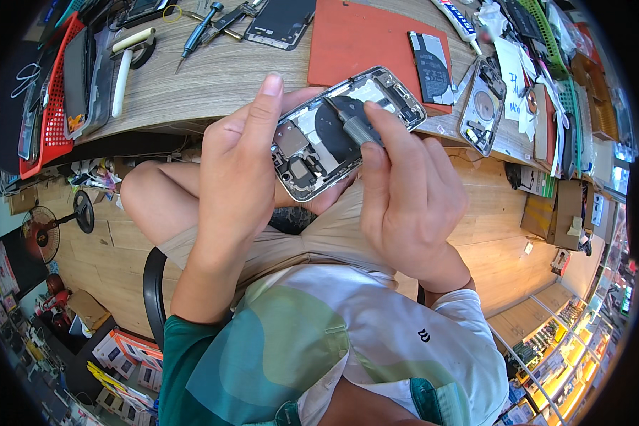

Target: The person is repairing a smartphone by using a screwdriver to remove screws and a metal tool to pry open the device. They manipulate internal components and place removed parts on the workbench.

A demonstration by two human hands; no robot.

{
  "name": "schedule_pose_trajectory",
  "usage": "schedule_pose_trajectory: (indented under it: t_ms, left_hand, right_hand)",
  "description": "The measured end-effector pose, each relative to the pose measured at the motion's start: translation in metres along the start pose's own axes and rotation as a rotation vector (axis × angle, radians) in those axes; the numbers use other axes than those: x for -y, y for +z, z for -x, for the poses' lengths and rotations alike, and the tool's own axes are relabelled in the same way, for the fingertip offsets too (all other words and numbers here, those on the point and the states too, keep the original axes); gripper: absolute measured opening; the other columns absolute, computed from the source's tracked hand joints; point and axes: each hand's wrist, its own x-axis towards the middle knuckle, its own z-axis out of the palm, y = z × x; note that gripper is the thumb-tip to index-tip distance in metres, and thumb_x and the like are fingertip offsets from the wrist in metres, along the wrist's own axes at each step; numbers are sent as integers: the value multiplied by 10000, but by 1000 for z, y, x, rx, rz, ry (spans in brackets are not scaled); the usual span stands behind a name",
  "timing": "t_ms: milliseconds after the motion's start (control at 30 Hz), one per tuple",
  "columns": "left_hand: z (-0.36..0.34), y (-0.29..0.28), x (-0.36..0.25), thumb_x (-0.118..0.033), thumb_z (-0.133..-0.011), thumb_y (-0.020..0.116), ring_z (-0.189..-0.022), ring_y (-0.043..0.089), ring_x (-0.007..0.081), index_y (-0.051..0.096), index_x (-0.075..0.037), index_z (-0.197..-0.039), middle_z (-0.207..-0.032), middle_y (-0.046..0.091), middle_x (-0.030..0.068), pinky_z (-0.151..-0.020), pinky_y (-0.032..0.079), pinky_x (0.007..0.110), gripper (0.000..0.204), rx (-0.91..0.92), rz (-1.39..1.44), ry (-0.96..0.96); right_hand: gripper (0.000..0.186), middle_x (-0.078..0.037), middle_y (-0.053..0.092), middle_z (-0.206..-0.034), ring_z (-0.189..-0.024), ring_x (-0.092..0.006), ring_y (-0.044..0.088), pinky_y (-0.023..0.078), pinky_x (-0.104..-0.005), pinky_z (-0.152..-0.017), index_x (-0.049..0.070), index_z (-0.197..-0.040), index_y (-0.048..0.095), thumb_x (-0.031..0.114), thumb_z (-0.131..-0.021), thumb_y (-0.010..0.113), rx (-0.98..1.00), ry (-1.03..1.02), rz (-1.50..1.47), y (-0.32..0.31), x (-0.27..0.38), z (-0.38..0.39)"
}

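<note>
My left hand grips an opened phone housing, its insides facing up, held above my lap just in front of the wooden desk edge. My right hand pinches a grey screwdriver, whose tip rests on the round black part in the middle of the housing. The thumb of my left hand lies along the housing's left rim. The palm under the housing is mostly hidden.
On the wooden desk lie an orange mat with a battery, a phone screen, a second open housing, a blue screwdriver and a red tray. A fan stands on the floor at left.
</note>
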Motion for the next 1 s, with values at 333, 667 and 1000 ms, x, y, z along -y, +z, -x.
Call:
schedule_pose_trajectory:
  t_ms: [333, 667, 1000]
  left_hand:
    - [-1, 0, 2, -368, -1162, 480, -770, 775, 167, 726, 111, -1216, -971, 796, 159, -649, 626, 271, 541, 1, -9, 11]
    - [-1, 1, 1, -371, -1159, 487, -784, 777, 162, 735, 107, -1206, -970, 799, 152, -681, 629, 270, 540, -21, -35, 15]
    - [-2, -1, 3, -375, -1161, 486, -776, 775, 165, 730, 111, -1209, -962, 797, 151, -667, 627, 271, 546, -22, -39, 34]
  right_hand:
    - [494, -48, 614, -847, -705, -227, 604, 438, -350, -582, 27, -1325, 689, 46, -837, 762, -22, 12, -34, 4, -2, 1]
    - [349, -129, 713, -969, -720, -264, 630, 504, -374, -658, -17, -1274, 697, -30, -926, 713, 8, 54, -68, -4, 3, -7]
    - [340, -162, 724, -1015, -784, -277, 681, 531, -373, -686, -20, -1296, 683, -34, -957, 706, 50, 64, -74, -4, 5, -6]
